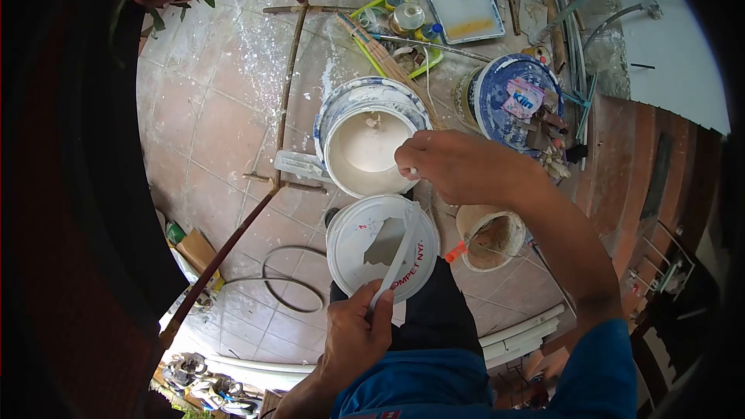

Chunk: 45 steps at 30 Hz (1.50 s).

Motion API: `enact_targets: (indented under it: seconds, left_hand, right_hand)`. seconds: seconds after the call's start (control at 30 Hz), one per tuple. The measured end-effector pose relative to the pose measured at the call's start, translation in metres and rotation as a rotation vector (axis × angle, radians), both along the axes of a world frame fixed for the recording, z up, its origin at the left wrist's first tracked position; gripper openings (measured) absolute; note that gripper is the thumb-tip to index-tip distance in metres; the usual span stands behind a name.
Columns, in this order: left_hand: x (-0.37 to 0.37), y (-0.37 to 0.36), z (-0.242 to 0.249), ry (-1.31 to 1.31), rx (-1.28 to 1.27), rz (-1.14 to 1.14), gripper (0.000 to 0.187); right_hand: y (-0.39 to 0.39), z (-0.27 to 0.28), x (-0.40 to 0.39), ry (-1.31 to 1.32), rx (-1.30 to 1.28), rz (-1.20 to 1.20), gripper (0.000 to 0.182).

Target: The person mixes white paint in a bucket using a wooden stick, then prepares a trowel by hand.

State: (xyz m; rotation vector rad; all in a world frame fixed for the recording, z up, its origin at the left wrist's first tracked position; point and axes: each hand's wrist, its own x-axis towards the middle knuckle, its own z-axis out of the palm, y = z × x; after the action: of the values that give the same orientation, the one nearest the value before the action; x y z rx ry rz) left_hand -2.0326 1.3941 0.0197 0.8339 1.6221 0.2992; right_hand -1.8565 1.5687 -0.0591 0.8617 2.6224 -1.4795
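My left hand (358, 332) pinches the lower end of a narrow white strip (401, 256), which slants up and right. Behind the strip is a round white lid (347, 252) with red lettering and a jagged grey patch in its middle. My right hand (442, 161) is closed beside the right rim of a white bucket (334, 159). A small pale bit shows at its fingertips, too small to name. Inside the bucket is a whitish substance (369, 143). A flat translucent tool (301, 164) lies against the bucket's left side.
A blue-lidded bucket (497, 81) bears a pink-white packet. A green tray (425, 68) holds bottles, near a paint tray (462, 4). A pot (508, 242) stands right of the lid. Brown poles (221, 260) and a hose loop (291, 309) are at left.
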Motion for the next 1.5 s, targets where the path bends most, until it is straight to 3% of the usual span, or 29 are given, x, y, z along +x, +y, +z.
enact_targets:
  seconds: [0.23,0.43,0.53,0.63,0.9,1.13,1.33,1.43,1.5]
  left_hand:
    - [0.0,-0.007,-0.005,-0.038,0.082,0.062,0.019]
    - [-0.002,-0.005,-0.004,-0.057,0.065,0.062,0.018]
    - [-0.004,-0.003,-0.002,-0.044,0.015,0.035,0.018]
    - [-0.003,-0.002,-0.002,-0.03,0.024,0.038,0.019]
    - [-0.005,-0.001,-0.003,-0.029,0.05,0.018,0.02]
    - [-0.011,0.0,-0.004,-0.054,0.034,-0.01,0.02]
    - [-0.012,0.004,-0.003,-0.081,0.034,0.004,0.02]
    - [-0.012,0.004,-0.003,-0.08,0.048,0.009,0.02]
    - [-0.012,0.003,-0.003,-0.067,0.025,0.005,0.02]
  right_hand:
    - [0.023,0.015,-0.017,-0.035,0.008,-0.024,0.004]
    - [0.027,0.01,-0.012,0.109,0.085,-0.434,0.015]
    - [0.018,-0.012,-0.012,0.019,0.058,-0.65,0.022]
    - [0.009,-0.032,-0.014,-0.094,0.331,-0.57,0.022]
    - [0.022,-0.008,-0.048,-0.162,0.513,-0.314,0.014]
    - [0.018,0.015,-0.038,0.066,0.382,-0.248,0.013]
    - [-0.011,0.02,-0.007,-0.04,0.078,-0.133,0.021]
    - [-0.014,0.023,0.014,-0.078,0.032,-0.229,0.02]
    - [-0.021,0.028,0.02,0.039,-0.09,-0.425,0.016]
